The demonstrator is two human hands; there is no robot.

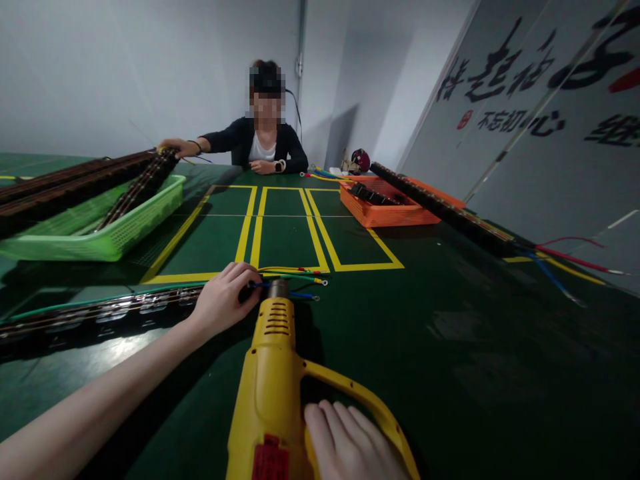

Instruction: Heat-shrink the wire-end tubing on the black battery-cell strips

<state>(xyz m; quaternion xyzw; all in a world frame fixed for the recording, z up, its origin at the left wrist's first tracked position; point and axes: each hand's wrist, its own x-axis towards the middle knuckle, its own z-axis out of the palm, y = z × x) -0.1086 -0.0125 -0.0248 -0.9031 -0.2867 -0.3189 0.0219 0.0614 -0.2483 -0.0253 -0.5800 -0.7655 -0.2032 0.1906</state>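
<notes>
Gripping the yellow heat gun (270,380) with curled right hand (350,440) fingers, both cut off by the lower edge; beside, broad green desk (460,353). Ahead, at the nozzle (279,289), pinching wires (297,277) with left hand (231,295) fingers, contact partly hidden; glossy black strip (107,313) cropped leftward. Farther, green basket (147,220), orange basket (393,217).
</notes>
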